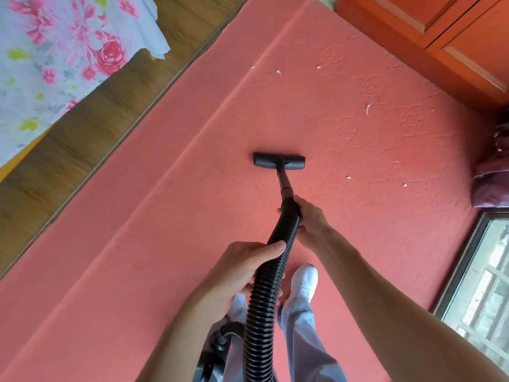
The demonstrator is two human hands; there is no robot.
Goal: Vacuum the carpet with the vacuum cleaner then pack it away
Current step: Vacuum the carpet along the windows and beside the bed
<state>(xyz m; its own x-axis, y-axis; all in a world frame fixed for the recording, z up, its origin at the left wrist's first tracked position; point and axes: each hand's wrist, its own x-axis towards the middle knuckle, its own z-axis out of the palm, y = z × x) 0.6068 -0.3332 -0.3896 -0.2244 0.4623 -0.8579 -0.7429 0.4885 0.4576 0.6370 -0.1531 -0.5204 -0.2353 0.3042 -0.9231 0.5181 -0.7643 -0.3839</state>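
White scraps (368, 108) on pink carpet (165, 216)

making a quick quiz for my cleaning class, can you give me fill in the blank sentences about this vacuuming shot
1. The left hand and the right hand both grip the black ribbed ____.
2. The floor nozzle rests on the pink ____.
3. The hand nearer the floor nozzle is the ____ one.
4. The small scraps of litter lying beyond the nozzle are ____.
Missing words: hose; carpet; right; white.
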